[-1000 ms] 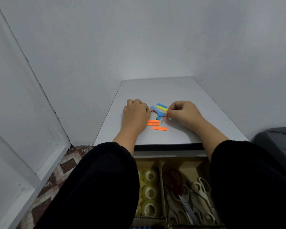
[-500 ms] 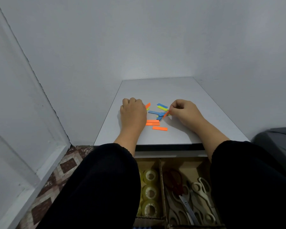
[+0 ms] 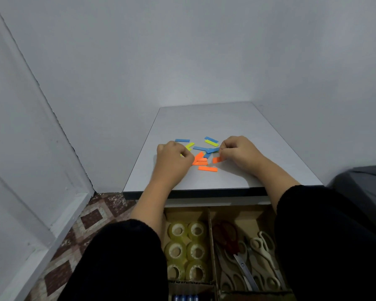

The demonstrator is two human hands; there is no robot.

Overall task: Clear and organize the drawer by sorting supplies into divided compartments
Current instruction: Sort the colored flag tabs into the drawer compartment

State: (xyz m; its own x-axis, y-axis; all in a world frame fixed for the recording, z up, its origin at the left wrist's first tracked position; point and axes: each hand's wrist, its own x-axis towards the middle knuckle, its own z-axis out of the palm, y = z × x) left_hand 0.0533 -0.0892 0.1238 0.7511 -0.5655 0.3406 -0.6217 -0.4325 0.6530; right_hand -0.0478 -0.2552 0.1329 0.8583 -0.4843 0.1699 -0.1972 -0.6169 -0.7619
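Drawer (image 3: 208, 216) sits open at the bottom of the frame, closest to us, split by cardboard walls. Six tape rolls (image 3: 186, 249) fill the left part, lined up in two neat rows so they take little room. Scissors (image 3: 248, 255) lie together in the right part, at the lower right of the frame. Something blue (image 3: 186, 298) peeks out at the very bottom, too small to name. Like things go with like things here, so this sorting looks partly done.

Black sleeves (image 3: 122, 261) cover both arms, which reach over the drawer to the grey counter (image 3: 204, 122) in the middle of the frame.

On the counter the left hand (image 3: 174, 161) rests with its fingers curled under. A bit of yellow shows at its edge, but I cannot tell if it holds that strip. The right hand (image 3: 237, 153) pinches an orange strip (image 3: 217, 159) between its fingertips, maybe to add it to the orange strips (image 3: 201, 161) lying bunched just left of it. One more orange strip (image 3: 207, 169) lies alone, nearer to us.

Farther back, blue strips (image 3: 204, 148) and yellow strips (image 3: 211, 142) are mixed up between the hands, and one blue strip (image 3: 182, 140) lies off to the left. These strips are thin and flat, so a fingertip pinch is how to lift them. They have no spot in the drawer yet.
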